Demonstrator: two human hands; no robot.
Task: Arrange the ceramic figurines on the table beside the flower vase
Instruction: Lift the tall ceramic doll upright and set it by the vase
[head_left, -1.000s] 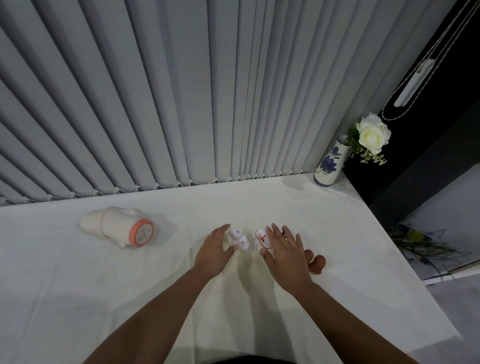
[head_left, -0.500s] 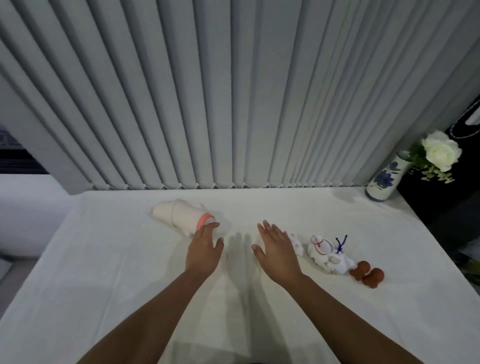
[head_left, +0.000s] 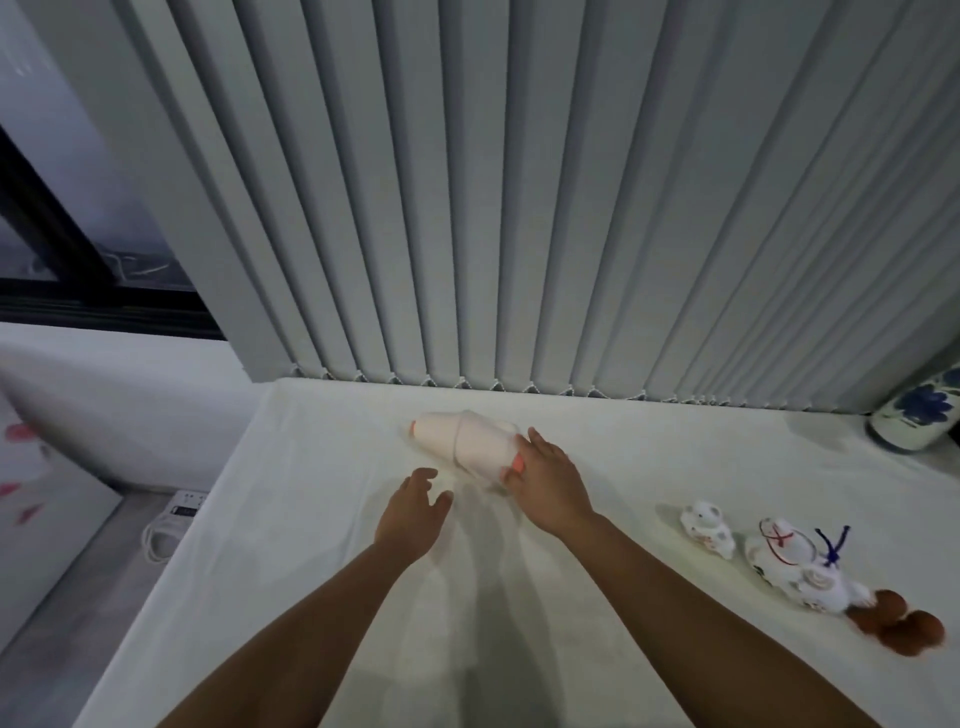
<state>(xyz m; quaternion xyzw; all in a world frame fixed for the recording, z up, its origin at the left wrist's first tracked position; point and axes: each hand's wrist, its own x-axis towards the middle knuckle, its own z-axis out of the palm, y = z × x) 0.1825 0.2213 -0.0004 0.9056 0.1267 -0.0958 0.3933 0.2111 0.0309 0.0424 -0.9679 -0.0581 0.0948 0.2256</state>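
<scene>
A large white figurine with an orange end (head_left: 465, 441) lies on its side at the back middle of the white table (head_left: 311, 545). My right hand (head_left: 548, 480) rests on its orange end with fingers stretched over it. My left hand (head_left: 413, 512) hovers open just in front of it, touching nothing. To the right stand a small white bear figurine (head_left: 706, 527), a bigger white figurine with red and blue cords (head_left: 795, 571) and a brown figurine (head_left: 904, 626). The blue-flowered vase (head_left: 917, 418) is at the far right edge; its flower is out of view.
Grey vertical blinds (head_left: 519, 208) hang right behind the table. The table's left edge drops to the floor, where a white power strip and cable (head_left: 179, 512) lie. A dark window frame (head_left: 78, 260) is at the left.
The view swung left. Both hands left the small figurines and moved left to the large white figurine; my right hand now touches its orange end.
</scene>
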